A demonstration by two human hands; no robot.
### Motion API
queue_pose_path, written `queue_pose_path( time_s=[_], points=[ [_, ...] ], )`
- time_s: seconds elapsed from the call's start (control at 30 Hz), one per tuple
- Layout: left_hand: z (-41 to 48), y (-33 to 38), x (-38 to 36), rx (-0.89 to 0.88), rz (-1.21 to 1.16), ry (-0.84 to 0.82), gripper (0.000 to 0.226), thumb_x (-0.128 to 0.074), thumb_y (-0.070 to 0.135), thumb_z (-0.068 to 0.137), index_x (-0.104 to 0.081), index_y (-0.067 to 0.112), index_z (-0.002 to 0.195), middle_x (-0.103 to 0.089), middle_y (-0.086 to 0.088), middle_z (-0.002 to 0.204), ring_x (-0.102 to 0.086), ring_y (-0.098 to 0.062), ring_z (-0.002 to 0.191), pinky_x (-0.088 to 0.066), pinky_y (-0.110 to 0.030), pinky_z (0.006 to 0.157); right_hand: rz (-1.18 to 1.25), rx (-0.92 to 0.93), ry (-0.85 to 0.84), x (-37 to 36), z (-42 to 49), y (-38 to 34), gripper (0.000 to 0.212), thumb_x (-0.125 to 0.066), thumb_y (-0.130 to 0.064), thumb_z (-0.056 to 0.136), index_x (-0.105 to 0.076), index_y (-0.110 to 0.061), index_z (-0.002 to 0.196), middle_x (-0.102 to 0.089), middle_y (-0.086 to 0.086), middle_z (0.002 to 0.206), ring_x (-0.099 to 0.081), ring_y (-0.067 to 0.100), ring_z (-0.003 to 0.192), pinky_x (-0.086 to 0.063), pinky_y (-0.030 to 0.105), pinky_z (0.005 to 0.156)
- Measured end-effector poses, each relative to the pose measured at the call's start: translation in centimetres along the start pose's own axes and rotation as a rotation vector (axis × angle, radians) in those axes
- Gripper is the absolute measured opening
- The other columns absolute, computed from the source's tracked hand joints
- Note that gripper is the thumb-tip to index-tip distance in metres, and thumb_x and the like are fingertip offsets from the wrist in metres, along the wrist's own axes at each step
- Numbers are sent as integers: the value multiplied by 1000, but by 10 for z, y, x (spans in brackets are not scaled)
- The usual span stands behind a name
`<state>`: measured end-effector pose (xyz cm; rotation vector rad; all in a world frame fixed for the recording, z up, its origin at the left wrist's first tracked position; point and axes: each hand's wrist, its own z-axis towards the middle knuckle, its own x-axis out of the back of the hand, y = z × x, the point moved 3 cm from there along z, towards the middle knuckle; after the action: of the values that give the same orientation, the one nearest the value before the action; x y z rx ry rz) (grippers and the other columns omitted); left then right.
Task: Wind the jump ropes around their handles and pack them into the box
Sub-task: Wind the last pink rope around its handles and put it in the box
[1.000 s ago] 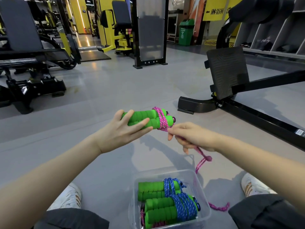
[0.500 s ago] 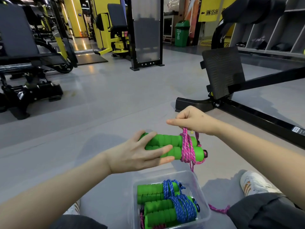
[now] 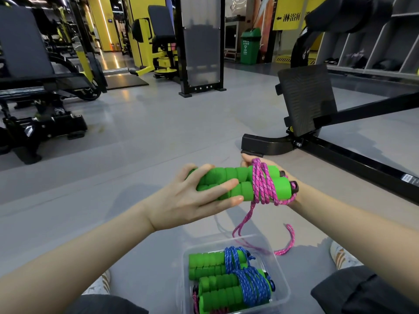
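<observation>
**Pink rope half wound, box already holding two blue ones**

The person is sitting on the grey gym floor (image 3: 158,132), knees apart, with the clear plastic box (image 3: 282,288) on the floor between the legs.

The pair of green foam handles (image 3: 233,184) is held side by side in the air, above and a bit beyond the box, lying roughly level. The left hand (image 3: 192,198) grips their left end, with fingers curled over the top and the thumb and a long finger stretched along the front.

The pink rope (image 3: 260,182) is looped several times around the right half of the handles, near the black end caps. The rest of it hangs down loose, crosses the far rim of the box and curls onto the floor just beside it.

The right hand (image 3: 247,160) is almost all hidden behind the handles. Just a fingertip pokes up right where the pink rope crosses the top, and the wrist comes out past the end caps. Honestly can't tell how closed it is or what exactly it's got.

Inside the box are two bundles of green handles wrapped in blue rope (image 3: 244,279), lying one behind the other, plus a bit of another pink cord (image 3: 196,302) peeking out underneath.

A white sneaker (image 3: 340,257) sits to the right of the box, and a black machine footplate (image 3: 306,98) stands further off.
</observation>
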<state>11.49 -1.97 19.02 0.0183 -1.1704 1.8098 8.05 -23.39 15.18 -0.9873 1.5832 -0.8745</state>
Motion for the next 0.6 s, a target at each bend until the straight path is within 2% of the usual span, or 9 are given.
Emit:
queue_pose_path(
  time_s=[0.03,0.07,0.1,0.17,0.2,0.23,0.3,0.5,0.6],
  points=[
    [1,-2,-1,21,9,8,39,-51,15,97,-44,24,134,-47,-1,134,-54,-40,98,-46,-41,74,42,-2,-22,1,-3,5,24,-61,-20,72,-69,-8,91,-68,4,66,-65,17,53,-55,26,51],
    [3,-3,-2,38,20,11,40,-53,16,96,-43,24,134,-47,-1,134,-55,-39,98,-45,-41,74,73,-8,-94,-3,-5,9,18,-63,-21,65,-68,-11,80,-65,2,61,-60,14,48,-53,25,49],
    [3,-4,-4,49,34,8,41,-53,16,96,-43,24,135,-46,-2,135,-54,-39,98,-45,-41,74,66,-18,-163,-11,-8,12,9,-63,-23,67,-62,-14,64,-55,-2,52,-47,9,40,-46,21,46],
    [-1,-8,-9,57,71,-13,39,-48,13,97,-44,23,135,-46,-2,136,-52,-39,100,-45,-42,73,-28,-43,-156,-25,-14,15,32,-47,-21,85,-41,-16,54,-33,-6,43,-21,5,37,-33,16,41],
    [-5,-11,-12,58,88,-35,40,-46,11,97,-44,23,135,-45,-3,136,-52,-39,100,-45,-42,72,-88,-56,-97,-25,-14,16,37,-36,-18,92,-34,-15,55,-27,-6,43,-17,5,37,-30,16,39],
    [-10,-13,-14,63,103,-63,41,-44,10,97,-43,22,136,-44,-3,137,-52,-39,100,-44,-42,72,-158,-51,-29,-27,-13,15,40,-27,-17,96,-31,-15,57,-24,-6,43,-16,6,36,-27,16,39],
    [-20,-18,-19,82,124,-113,44,-42,7,95,-41,20,137,-44,-5,137,-52,-39,99,-43,-42,71,-302,-14,54,-31,-14,13,43,-21,-18,98,-31,-15,57,-20,-7,43,-14,8,37,-25,18,40],
    [-33,-29,-26,160,196,-206,52,-25,0,92,-40,19,139,-41,-5,138,-48,-39,100,-40,-41,70,-595,19,123,-53,-13,5,40,-30,-32,100,-42,-13,68,-26,-6,36,-19,11,30,-45,24,49],
    [-38,-34,-28,182,209,-240,53,-18,0,93,-43,19,136,-50,-5,134,-55,-40,95,-43,-41,69,-741,13,91,-55,-16,-8,40,-31,-36,100,-41,-13,69,-25,-7,37,-20,12,30,-48,24,48]
  ],
)
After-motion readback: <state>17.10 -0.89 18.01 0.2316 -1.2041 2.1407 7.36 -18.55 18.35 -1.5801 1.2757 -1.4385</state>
